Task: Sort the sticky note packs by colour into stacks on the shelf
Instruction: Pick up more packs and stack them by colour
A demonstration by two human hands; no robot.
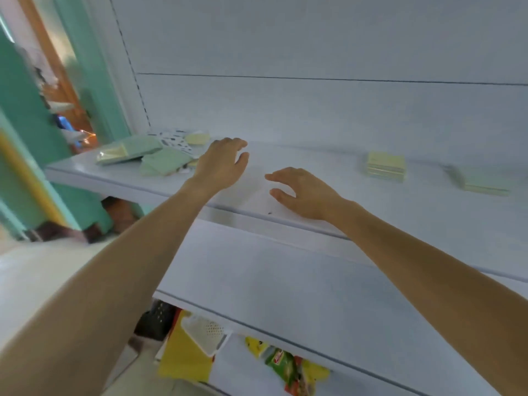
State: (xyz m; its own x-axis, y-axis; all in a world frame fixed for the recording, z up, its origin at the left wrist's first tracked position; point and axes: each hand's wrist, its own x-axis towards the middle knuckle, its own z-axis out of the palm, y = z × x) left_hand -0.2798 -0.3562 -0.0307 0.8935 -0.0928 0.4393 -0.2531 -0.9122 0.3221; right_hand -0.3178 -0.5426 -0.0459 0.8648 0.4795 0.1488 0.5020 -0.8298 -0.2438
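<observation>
On the white shelf (314,164), a loose pile of sticky note packs lies at the left end: a wrapped green pack (128,150), another green pack (164,164) and a pale yellow pack (197,138). A yellow stack (385,166) stands to the right, and a pale green stack (483,182) sits further right. My left hand (221,164) hovers open just right of the loose pile, holding nothing. My right hand (303,192) hovers open over the shelf's middle, empty too. The frame is blurred.
A patterned white sheet (174,138) lies under the loose pile. A lower white shelf (271,281) juts out below. Under it are yellow and green packages (285,364) and a white perforated tray (205,332). A teal door frame (94,81) stands at the left.
</observation>
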